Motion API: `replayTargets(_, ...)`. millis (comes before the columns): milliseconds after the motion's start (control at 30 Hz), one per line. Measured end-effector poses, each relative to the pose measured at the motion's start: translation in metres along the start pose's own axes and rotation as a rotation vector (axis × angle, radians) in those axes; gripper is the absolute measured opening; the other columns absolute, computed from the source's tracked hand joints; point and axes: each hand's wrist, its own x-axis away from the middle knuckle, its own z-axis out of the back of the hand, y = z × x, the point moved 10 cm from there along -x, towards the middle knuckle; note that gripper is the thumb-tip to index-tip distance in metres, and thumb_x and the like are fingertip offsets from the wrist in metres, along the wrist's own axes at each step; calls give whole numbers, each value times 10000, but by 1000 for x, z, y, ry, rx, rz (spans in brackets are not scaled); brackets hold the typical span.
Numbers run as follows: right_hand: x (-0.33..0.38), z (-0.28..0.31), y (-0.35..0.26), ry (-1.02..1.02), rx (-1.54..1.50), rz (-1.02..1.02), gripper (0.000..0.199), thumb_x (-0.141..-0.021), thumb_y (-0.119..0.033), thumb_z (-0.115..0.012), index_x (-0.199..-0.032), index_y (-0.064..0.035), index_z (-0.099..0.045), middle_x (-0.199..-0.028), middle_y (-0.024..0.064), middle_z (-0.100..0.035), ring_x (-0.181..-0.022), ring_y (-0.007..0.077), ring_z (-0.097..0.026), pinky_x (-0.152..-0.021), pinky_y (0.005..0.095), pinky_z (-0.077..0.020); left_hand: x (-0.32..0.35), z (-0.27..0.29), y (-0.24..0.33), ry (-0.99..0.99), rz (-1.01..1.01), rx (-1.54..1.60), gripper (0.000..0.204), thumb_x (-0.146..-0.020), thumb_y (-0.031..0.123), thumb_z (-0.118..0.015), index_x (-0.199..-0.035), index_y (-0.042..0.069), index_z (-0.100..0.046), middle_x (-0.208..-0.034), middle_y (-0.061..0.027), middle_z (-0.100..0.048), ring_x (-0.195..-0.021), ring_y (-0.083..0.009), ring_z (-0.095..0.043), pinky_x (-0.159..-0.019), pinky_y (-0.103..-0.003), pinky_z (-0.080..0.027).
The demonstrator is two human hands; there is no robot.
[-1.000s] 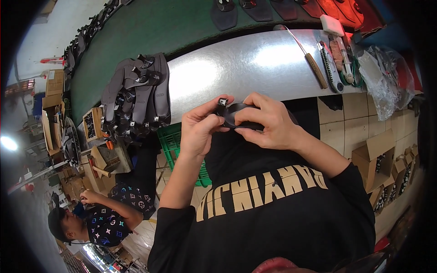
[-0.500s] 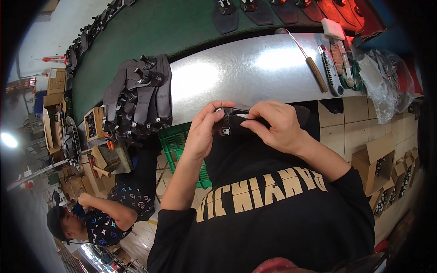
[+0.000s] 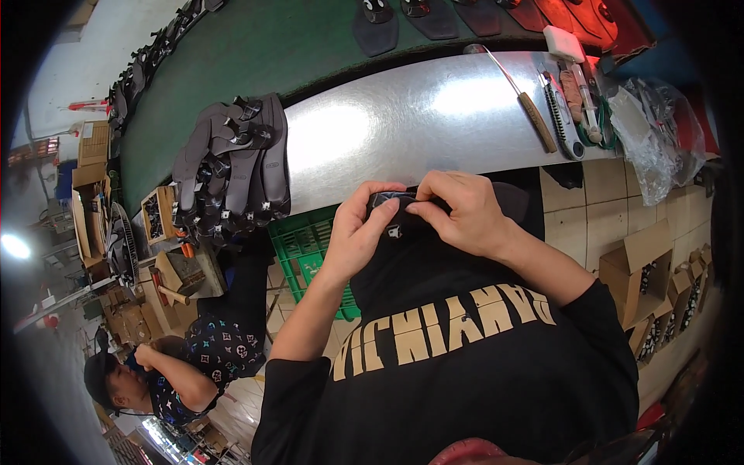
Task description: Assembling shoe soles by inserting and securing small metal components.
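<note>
Above my lap, near the front edge of the metal bench [image 3: 387,147], I hold a dark sandal [image 3: 514,203] with shiny black straps. My left hand [image 3: 360,236] pinches the strap end between thumb and fingers. Close beside it, my right hand [image 3: 469,213] is bent over the sandal, its thumb and forefinger pressing at the strap's edge. A small silvery-white piece [image 3: 394,231] shows just below the fingertips. The sole runs out to the right, behind my right hand. My fingers hide most of the part being gripped.
A pile of dark sandals [image 3: 240,167] lies at the bench's left end. To the right are an awl [image 3: 536,120], a cutter [image 3: 562,120] and clear plastic bags [image 3: 651,147]. More soles [image 3: 376,27] line the green belt [image 3: 310,46]. A green crate [image 3: 298,256] stands below; a co-worker [image 3: 178,372] sits left.
My left thumb and fingers have shifted right along the strap, closer to my right hand. The sandal has turned slightly, and the silvery piece now shows lower and further right.
</note>
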Motion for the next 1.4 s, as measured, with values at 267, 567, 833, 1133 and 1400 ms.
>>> replayTargets(267,-4,-4,9,-99,-256,-149,125,-828,-108,-698,-856,-17,-618,-684,100,-636,-570,199,-618,-548,304,-460,4,7,7,65,-74,-21,161,-925,71,-544,-1050,0,-617,-869,-18,-642,-723,-53,-568,-624,-202,-466)
replayTargets(567,-43,27,15,-114,-350,-175,172,-833,-109,-692,-967,-13,-644,-958,130,-660,-907,226,-632,-780,309,-486,16,24,58,181,-350,-42,149,-888,83,-591,-994,-21,-607,-813,-49,-618,-583,-79,-544,-524,-200,-442)
replayTargets(833,-12,115,103,360,834,-191,427,-814,-62,-634,-1235,-16,-570,-1104,170,-544,-949,345,-516,-843,412,-434,-3,83,-48,379,73,603,433,-934,153,-507,-1353,45,-493,-1294,-114,-549,-1118,-237,-594,-757,-339,-569)
replayTargets(1133,11,3,63,-153,-367,-389,351,-905,-9,-539,-1252,-43,-579,-767,82,-625,-639,135,-580,-638,268,-464,-21,14,-64,206,341,1243,279,-904,259,-632,-1110,76,-593,-1108,-71,-653,-1026,-241,-636,-642,-258,-547)
replayTargets(1400,20,-54,32,-213,-518,-383,522,-910,-5,-542,-1418,-56,-432,-759,66,-634,-684,111,-608,-676,258,-475,-31,-9,-52,26,251,1311,227,-905,318,-620,-990,109,-646,-934,-28,-692,-778,-139,-651,-398,-221,-327)
